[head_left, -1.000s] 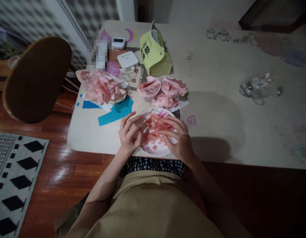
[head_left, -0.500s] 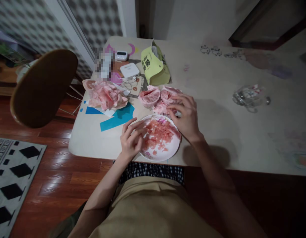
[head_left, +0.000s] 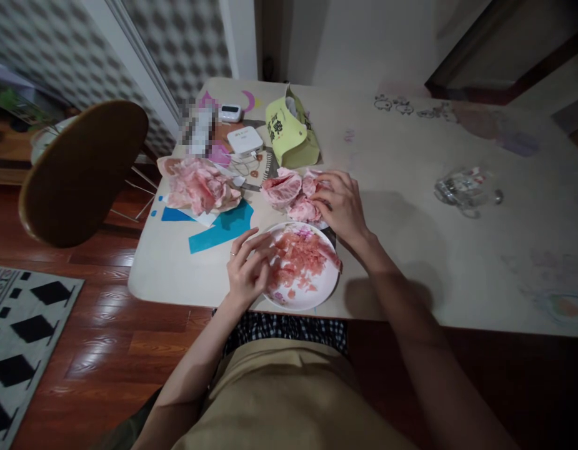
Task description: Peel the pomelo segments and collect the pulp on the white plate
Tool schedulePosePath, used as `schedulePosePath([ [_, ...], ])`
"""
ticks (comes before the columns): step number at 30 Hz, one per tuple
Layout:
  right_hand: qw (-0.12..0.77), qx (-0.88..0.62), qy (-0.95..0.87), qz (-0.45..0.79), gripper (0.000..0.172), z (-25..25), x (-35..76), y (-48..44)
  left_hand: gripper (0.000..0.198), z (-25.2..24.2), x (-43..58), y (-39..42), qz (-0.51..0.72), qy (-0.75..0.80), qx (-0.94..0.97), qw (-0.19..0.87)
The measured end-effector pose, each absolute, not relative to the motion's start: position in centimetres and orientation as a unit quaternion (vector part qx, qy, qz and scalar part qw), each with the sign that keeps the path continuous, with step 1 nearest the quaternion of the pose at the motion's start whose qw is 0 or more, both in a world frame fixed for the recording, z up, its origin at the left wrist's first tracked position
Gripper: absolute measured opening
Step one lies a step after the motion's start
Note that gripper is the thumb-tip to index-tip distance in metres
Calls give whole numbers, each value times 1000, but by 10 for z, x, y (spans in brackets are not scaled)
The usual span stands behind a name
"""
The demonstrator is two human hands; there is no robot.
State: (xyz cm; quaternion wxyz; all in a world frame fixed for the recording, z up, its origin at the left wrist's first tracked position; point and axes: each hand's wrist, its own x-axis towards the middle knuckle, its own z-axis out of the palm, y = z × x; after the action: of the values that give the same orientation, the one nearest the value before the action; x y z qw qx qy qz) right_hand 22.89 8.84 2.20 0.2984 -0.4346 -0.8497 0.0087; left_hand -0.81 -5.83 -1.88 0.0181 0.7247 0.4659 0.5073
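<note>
Pink pomelo pieces (head_left: 281, 189), some in pale membrane, lie together behind a white plate (head_left: 323, 289). My right hand (head_left: 340, 206) is over the right-hand pieces, with thumb and fingers bent round one of them; the fingers partly cover it. On the plate is loose red pomelo flesh (head_left: 300, 256), broken into small bits, with a longer strip at the right rim. My left hand (head_left: 247, 267) is at the plate's left rim, fingers bent but apart. Nothing shows between them.
Pomelo peel (head_left: 202, 187) is heaped at the left, near blue shapes (head_left: 220, 231) on the table (head_left: 176, 281). Farther back are a yellow-green paper bag (head_left: 291, 134), a white box-like device (head_left: 245, 140) and a small timer-like device (head_left: 230, 113). A clear glass mug (head_left: 467, 187) is at right.
My right hand has shifted left and closed in over the right-hand pomelo pieces. My left hand stays at the plate's rim. The view has tilted slightly.
</note>
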Motion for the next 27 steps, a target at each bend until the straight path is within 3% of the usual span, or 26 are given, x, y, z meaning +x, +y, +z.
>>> schedulePosePath([
  [9,293,-412,-863,3,9,16,235,85,29,-18,-7,-59,509,467,722,30],
  [27,291,-438,-850,8,16,17,229,88,27,-18,-8,-58,510,467,721,33],
])
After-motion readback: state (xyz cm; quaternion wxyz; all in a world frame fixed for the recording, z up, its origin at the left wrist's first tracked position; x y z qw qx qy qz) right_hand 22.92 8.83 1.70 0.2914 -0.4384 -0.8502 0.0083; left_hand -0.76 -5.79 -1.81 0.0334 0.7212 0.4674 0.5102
